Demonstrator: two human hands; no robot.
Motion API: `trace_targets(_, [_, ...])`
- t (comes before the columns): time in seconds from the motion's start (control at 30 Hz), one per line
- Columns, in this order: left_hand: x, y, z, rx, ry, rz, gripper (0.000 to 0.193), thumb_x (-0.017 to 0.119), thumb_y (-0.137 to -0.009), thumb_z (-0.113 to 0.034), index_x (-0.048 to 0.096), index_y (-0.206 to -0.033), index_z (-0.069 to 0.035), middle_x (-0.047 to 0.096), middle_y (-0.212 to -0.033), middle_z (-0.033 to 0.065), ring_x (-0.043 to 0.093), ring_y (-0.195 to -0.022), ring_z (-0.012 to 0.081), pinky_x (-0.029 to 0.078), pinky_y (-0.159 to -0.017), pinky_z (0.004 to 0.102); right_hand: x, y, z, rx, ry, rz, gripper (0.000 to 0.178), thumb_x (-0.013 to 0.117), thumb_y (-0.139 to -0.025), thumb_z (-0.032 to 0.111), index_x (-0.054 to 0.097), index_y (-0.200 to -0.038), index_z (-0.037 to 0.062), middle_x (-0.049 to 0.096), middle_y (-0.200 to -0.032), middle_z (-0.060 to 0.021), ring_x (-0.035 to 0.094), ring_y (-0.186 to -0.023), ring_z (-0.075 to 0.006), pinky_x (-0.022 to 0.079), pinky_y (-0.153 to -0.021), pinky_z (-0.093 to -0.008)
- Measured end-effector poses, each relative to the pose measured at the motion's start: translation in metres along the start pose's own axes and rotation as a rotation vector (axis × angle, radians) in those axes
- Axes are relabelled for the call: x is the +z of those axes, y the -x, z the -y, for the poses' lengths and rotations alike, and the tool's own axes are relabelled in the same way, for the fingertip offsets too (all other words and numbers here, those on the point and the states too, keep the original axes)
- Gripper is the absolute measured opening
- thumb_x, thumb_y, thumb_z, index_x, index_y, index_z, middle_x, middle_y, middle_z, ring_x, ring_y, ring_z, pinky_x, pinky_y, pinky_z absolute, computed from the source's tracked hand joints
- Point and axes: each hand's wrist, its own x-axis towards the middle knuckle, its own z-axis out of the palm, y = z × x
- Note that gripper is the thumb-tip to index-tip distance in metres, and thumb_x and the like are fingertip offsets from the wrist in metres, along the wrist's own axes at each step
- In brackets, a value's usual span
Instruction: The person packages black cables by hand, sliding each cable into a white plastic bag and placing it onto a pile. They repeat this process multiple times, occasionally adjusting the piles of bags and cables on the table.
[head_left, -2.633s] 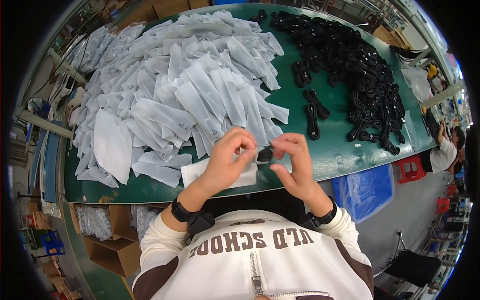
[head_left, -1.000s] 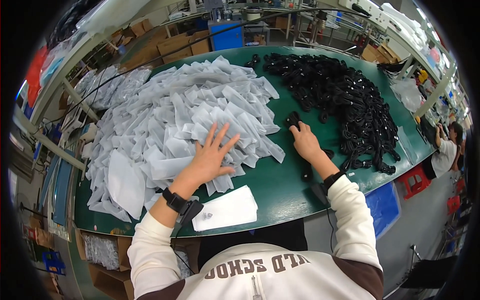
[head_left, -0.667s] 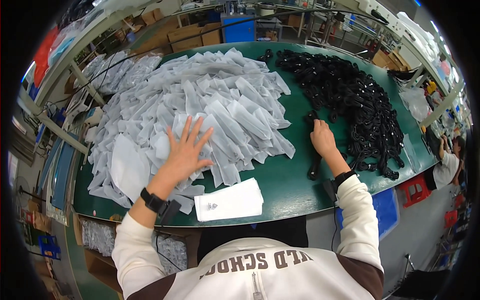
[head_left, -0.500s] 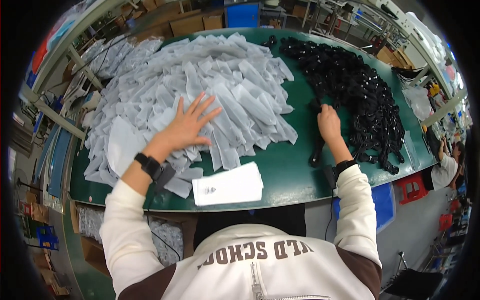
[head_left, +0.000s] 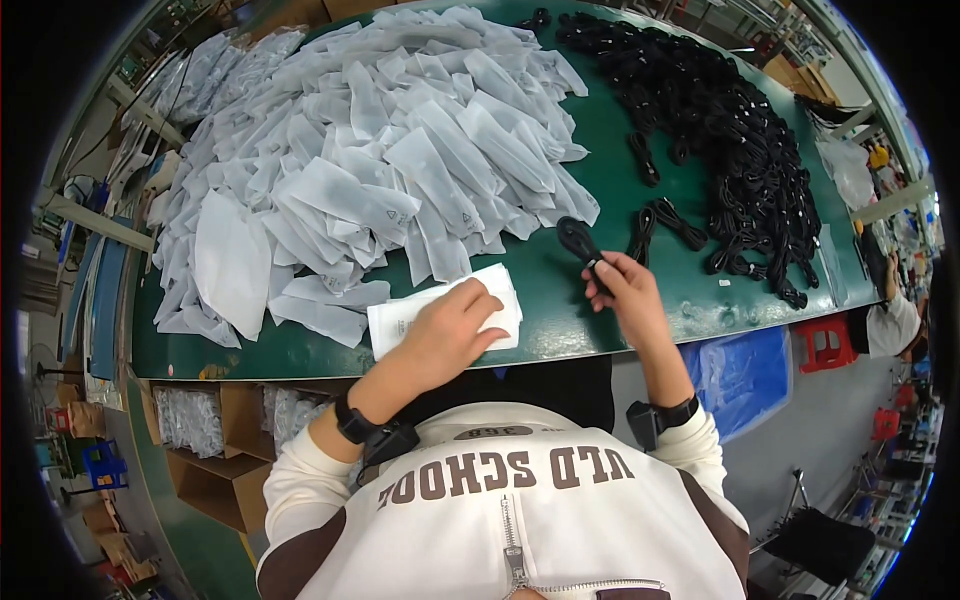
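Pouches (head_left: 366, 105) crowd upper left, cables (head_left: 765, 175) upper right. Right hand (head_left: 634, 302) pinches coiled cable (head_left: 577, 240) mid-frame; left hand (head_left: 445, 335) overlies white stack (head_left: 393, 322), grip unclear.

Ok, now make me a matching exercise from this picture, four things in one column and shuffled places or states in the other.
Things:
1. Right hand
2. White pouch stack
3. Black cable heap
4. Red stool

Places or states:
A. Heaped on the right part of the green table
B. Beneath the left hand
C. Standing on the grey floor
D. Gripping a looped black cable

Pairs: 1-D, 2-B, 3-A, 4-C.
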Motion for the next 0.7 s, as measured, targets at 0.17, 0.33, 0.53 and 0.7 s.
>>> trace_targets(0.17, [0.028,0.003,0.003,0.011,-0.084,-0.023,0.019,0.075,-0.083,-0.008,0.062,-0.095,-0.001,0.057,-0.093,0.0120,0.060,-0.084,0.0315,0.050,-0.072,0.0376,0.019,0.028,-0.007,-0.047,0.125,0.067,0.025,0.055,-0.101,0.013,0.061,-0.120,-0.0028,0.066,-0.097,-0.0048,0.062,-0.077,-0.0095,0.048,-0.063,-0.0225])
trace_targets(0.33, [0.028,0.005,0.003,-0.123,0.072,-0.098,0.015,0.073,-0.084,-0.006,0.060,-0.090,-0.001,0.057,-0.088,0.0119,0.059,-0.077,0.0319,0.049,-0.068,0.0385,0.032,0.054,-0.009,-0.203,0.346,0.019,0.023,0.061,-0.097,0.007,0.064,-0.118,-0.0010,0.066,-0.096,-0.0070,0.062,-0.077,-0.0134,0.048,-0.062,-0.0249])
trace_targets(0.53, [0.020,0.003,-0.002,-0.395,0.315,-0.092,0.012,0.070,-0.085,-0.007,0.061,-0.091,-0.003,0.057,-0.086,0.0117,0.060,-0.080,0.0314,0.048,-0.071,0.0405,0.036,0.063,-0.006,-0.713,0.761,-0.036,0.030,0.069,-0.088,0.000,0.066,-0.117,0.0003,0.063,-0.093,-0.0129,0.062,-0.077,-0.0253,0.049,-0.065,-0.0315])
trace_targets(0.7, [0.023,0.001,-0.005,-0.109,0.011,-0.166,0.010,0.069,-0.086,-0.007,0.061,-0.092,-0.004,0.059,-0.087,0.0111,0.060,-0.079,0.0315,0.046,-0.075,0.0408,0.038,0.062,-0.006,-0.645,0.748,-0.150,0.030,0.069,-0.086,-0.001,0.066,-0.117,0.0000,0.062,-0.093,-0.0136,0.062,-0.078,-0.0272,0.049,-0.068,-0.0330])
